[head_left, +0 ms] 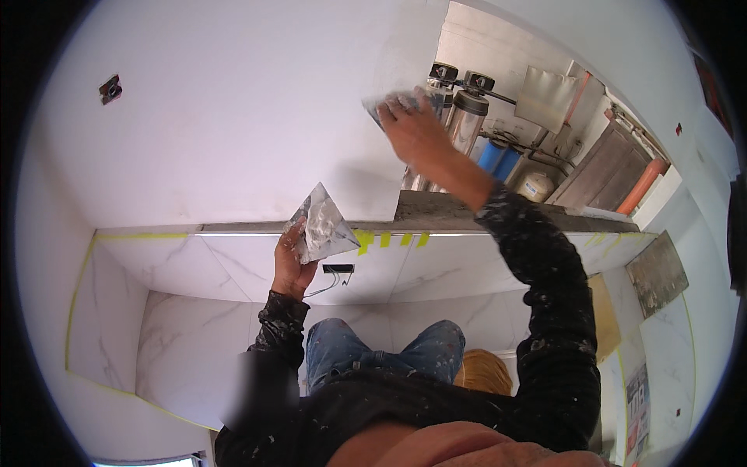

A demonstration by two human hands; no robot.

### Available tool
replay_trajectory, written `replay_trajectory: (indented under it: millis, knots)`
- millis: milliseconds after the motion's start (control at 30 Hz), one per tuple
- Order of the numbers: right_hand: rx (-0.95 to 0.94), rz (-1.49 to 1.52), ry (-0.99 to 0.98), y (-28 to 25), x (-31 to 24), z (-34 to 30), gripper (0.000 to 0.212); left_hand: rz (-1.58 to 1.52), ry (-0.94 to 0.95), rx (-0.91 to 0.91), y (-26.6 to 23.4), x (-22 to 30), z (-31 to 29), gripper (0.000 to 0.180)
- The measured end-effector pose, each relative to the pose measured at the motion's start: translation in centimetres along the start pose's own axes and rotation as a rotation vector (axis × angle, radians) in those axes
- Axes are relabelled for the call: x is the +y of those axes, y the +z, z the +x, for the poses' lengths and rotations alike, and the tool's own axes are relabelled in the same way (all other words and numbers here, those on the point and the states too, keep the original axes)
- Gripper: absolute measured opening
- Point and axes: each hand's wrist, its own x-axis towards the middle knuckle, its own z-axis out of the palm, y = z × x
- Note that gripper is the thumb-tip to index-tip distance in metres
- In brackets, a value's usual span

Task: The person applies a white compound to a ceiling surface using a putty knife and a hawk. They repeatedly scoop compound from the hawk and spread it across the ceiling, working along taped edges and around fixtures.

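My left hand is closed on a triangular metal putty knife, held below the white wall. A lump of white putty lies on its blade. Higher up, my right hand grips a wide, thin scraper against the wall, at the edge of an opening. Motion blurs the scraper, and my fingers cover much of it. White flecks mark both black sleeves.
Through the opening stand metal filter cylinders, blue canisters and pipes. A grey ledge runs beneath it. Lower down, marble-look panels carry yellow tape. Wires hang from an outlet box.
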Motion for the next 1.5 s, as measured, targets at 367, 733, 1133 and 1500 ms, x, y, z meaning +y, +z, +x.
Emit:
replay_trajectory:
  millis: [367, 733, 1133, 1500]
  knots:
    - [0.149, -0.131, 0.059, 0.7, 0.4, 1.9, 0.038, -0.051, -0.019, 0.022, 0.3, -0.8, 0.4, 0.032]
    - [0.79, 1.086, 0.846, -2.7, 12.9, 0.7, 0.03, 0.027, -0.012, 0.132, 1.6, 0.1, -0.4, 0.032]
    - [0.919, 1.524, 0.749, 2.6, 14.2, 3.5, 0.032, -0.012, 0.035, 0.108, 0.7, 0.0, -0.9, 0.037]
    - [0.699, 1.788, 0.992, 14.3, 1.3, -8.4, 0.033, 0.026, -0.081, 0.024, 1.0, -1.9, 0.7, 0.036]
